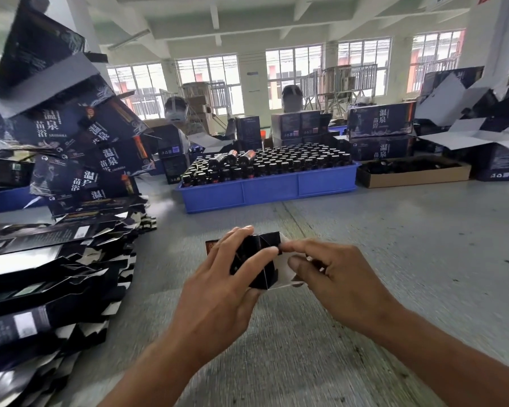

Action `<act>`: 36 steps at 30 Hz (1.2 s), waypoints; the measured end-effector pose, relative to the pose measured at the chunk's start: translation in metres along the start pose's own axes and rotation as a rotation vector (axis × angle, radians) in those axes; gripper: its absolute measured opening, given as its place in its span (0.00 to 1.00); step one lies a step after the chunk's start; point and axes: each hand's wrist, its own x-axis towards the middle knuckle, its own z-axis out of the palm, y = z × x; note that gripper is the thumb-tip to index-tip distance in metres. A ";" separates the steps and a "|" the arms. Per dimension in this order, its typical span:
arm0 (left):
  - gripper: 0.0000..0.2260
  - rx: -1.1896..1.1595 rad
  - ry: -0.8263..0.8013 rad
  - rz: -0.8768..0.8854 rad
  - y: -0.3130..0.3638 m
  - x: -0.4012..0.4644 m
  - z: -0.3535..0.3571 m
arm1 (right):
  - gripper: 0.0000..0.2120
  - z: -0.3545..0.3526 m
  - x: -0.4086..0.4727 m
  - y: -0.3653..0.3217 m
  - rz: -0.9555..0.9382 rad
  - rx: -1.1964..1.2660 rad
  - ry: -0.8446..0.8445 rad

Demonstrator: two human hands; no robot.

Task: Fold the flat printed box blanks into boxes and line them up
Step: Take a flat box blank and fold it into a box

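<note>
Left hand (pixel 218 289) grips the half-formed printed box (pixel 259 259) to steady it while right hand (pixel 332 277) pinches its white end flap (pixel 285 273), evidently for tucking.

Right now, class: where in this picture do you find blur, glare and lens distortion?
Head view: motion blur streaks the floor around the hands and softens the flat blanks at left; the windows are blown out white; the wide-angle lens tilts the stacked boxes inward.

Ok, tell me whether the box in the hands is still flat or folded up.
Partly folded: the box has dark panels meeting at a corner, with white flaps loose under the right hand.
</note>
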 end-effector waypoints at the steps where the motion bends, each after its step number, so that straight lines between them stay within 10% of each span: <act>1: 0.30 0.000 -0.011 -0.008 -0.001 0.000 0.000 | 0.14 -0.001 0.001 -0.001 0.003 -0.013 -0.020; 6: 0.26 -0.049 -0.014 -0.050 -0.006 0.000 -0.002 | 0.35 -0.002 -0.001 -0.002 0.007 -0.052 -0.196; 14: 0.26 -0.025 -0.026 0.015 0.001 0.001 -0.004 | 0.13 0.001 -0.002 -0.002 -0.005 -0.048 0.035; 25: 0.23 -0.026 0.027 0.001 0.001 -0.001 0.000 | 0.16 0.004 -0.003 -0.004 0.029 0.072 0.011; 36: 0.41 -0.070 0.093 -0.066 0.011 0.000 0.004 | 0.08 0.005 0.001 0.000 0.176 0.268 0.018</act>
